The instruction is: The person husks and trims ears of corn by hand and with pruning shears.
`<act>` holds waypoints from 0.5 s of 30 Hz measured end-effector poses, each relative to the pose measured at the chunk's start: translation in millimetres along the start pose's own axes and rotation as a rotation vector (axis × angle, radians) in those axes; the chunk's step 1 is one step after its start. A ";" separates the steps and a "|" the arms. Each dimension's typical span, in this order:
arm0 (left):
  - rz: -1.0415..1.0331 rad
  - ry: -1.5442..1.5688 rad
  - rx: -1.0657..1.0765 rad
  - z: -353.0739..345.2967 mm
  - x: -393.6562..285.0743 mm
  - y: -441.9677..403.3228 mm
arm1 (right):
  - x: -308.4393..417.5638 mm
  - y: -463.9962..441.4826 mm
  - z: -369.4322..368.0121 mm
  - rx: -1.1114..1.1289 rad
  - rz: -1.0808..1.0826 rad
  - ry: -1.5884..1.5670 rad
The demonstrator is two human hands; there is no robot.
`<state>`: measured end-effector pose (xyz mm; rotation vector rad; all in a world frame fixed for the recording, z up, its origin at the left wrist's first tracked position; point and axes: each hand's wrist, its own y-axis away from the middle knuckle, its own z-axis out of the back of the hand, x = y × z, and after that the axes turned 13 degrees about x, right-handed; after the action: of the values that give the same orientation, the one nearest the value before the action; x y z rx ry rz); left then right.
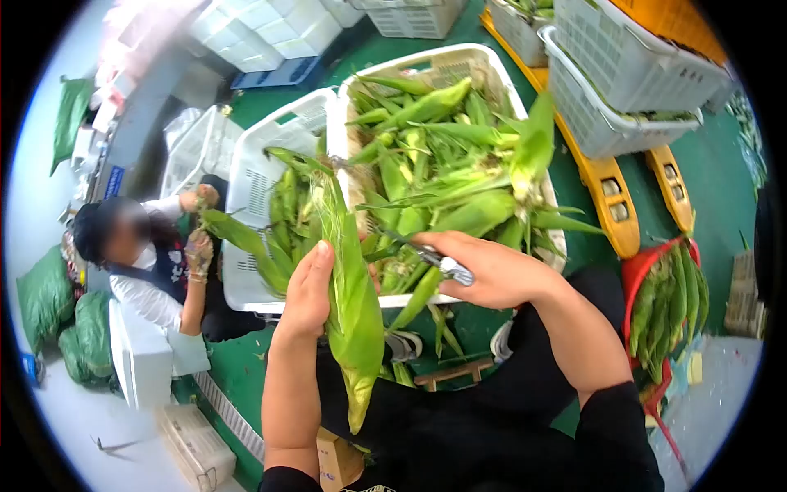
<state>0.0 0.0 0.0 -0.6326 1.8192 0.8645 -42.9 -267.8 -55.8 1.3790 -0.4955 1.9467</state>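
Observation:
My left hand [305,291] grips an ear of corn [352,316] in its green husk, its pale silk end up and its narrow tip down. My right hand [492,266] is closed on a knife-like cutting tool [452,269] with a dark, narrow blade and a silvery handle end. The blade points left toward the corn; whether it touches is unclear. Beyond my hands, a white crate [537,115] holds a heap of corn ears and loose husks. Adjoining it on the left, another white crate [246,238] also holds green ears.
A co-worker [156,271] sits at left, hands by the left crate. At right are a yellow pallet jack [611,205], stacked crates [623,66] and a red container [635,279] of green ears. A small wooden stool [453,376] and husk scraps lie below.

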 end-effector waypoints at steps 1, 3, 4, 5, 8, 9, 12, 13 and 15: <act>0.048 0.006 -0.010 0.1 1.1 -1.9 | 0.8 -0.6 0.2 0.013 0.026 0.059; 0.172 -0.073 -0.032 -3.8 11.4 9.4 | -4.4 0.2 -19.9 0.069 0.020 -0.062; 0.203 -0.130 -0.011 -6.6 15.9 5.5 | -5.3 0.2 -19.4 0.087 0.027 -0.039; 0.227 -0.187 0.010 -8.2 20.1 0.9 | -6.6 0.8 -17.2 0.106 0.033 -0.011; 0.234 -0.252 0.056 -1.6 23.1 -4.6 | -18.2 -2.2 -19.5 0.108 0.014 0.094; 0.244 -0.280 0.059 -1.5 23.5 -5.5 | -19.0 -1.4 -19.8 0.113 0.003 0.088; 0.271 -0.480 0.071 -8.3 17.1 -6.0 | -14.0 -0.4 -17.3 0.172 -0.076 0.065; 0.312 -0.555 0.104 -6.4 17.9 -7.1 | -2.5 2.3 -11.2 0.221 -0.137 0.057; 0.391 -0.711 0.173 0.3 21.5 -11.1 | 3.0 2.7 -8.1 0.266 -0.203 0.073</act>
<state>0.3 -7.4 -23.1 0.1542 1.3453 1.0097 -50.8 -263.4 -55.8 1.4518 -0.0584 1.9367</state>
